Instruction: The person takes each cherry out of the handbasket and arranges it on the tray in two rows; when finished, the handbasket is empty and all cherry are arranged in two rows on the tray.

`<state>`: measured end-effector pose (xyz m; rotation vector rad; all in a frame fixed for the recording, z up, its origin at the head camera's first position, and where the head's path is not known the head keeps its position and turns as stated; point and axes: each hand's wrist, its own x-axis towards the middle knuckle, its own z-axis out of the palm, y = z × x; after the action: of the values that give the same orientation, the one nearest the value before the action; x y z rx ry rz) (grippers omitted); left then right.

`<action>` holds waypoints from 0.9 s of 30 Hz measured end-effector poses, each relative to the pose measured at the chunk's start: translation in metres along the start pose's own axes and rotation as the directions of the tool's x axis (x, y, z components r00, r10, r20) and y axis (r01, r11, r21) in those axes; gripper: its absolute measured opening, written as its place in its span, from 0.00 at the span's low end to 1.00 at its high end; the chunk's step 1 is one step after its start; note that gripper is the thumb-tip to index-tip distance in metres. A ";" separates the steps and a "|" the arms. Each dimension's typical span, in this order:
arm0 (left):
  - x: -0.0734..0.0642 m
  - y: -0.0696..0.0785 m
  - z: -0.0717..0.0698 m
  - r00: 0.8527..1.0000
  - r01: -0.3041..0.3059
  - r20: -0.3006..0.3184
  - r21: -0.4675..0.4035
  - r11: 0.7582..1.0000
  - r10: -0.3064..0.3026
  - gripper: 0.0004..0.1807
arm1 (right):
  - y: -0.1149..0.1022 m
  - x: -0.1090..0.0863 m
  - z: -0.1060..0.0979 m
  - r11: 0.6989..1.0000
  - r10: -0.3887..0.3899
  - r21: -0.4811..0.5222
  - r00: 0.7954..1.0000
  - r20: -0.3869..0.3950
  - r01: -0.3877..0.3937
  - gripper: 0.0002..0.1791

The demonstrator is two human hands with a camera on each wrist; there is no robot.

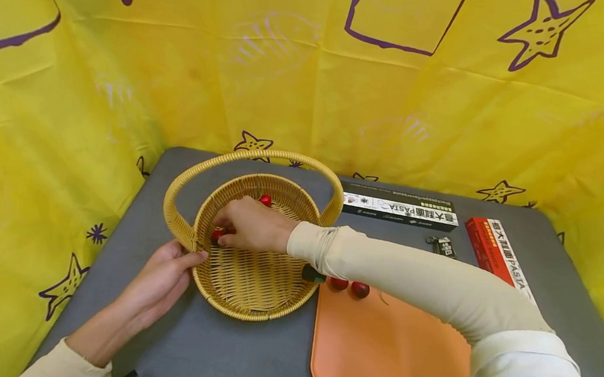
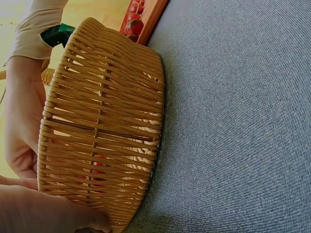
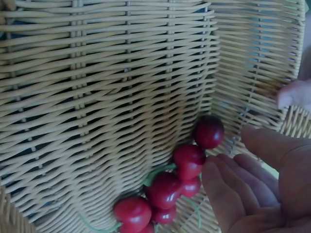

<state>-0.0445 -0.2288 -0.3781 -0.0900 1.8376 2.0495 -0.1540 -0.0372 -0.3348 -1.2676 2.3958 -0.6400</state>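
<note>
A round wicker basket [image 1: 259, 285] with a tall arched handle stands on the grey table. My left hand [image 1: 161, 278] grips its left rim near the foot of the handle, the thumb lying along the rim. Inside the basket is my right hand [image 1: 253, 222], reaching toward the far left wall. The right wrist view shows its loosely bent fingers [image 3: 228, 194] right beside several red cherries [image 3: 165, 189] with green stems, and nothing sits between fingers and thumb. These cherries lie clustered where the basket's floor meets its wall.
An orange tray [image 1: 381, 349] bearing several cherries [image 1: 360, 290] lies right of the basket, partly under my right sleeve. Behind stand a black pasta box [image 1: 400, 204], a small black-and-white packet [image 1: 442, 246] and a red pasta box [image 1: 493, 246]. Yellow cloth [image 1: 269, 65] hangs round the table.
</note>
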 end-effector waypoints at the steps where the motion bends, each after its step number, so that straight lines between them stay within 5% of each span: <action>1: 0.000 0.000 0.000 1.000 -0.003 -0.001 -0.002 1.000 0.003 0.31 | 0.000 0.001 0.001 1.000 0.001 -0.002 1.000 0.001 -0.001 0.13; 10: 0.000 0.000 0.000 1.000 0.003 0.001 0.001 1.000 -0.003 0.32 | 0.001 0.004 0.010 0.999 0.031 -0.017 1.000 -0.002 -0.031 0.06; 27: -0.001 0.002 0.000 1.000 0.005 0.000 -0.003 1.000 -0.005 0.32 | 0.003 0.011 0.020 0.999 0.046 0.004 0.998 -0.041 -0.046 0.09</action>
<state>-0.0444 -0.2294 -0.3761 -0.0952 1.8329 2.0492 -0.1518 -0.0494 -0.3548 -1.2062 2.4485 -0.6619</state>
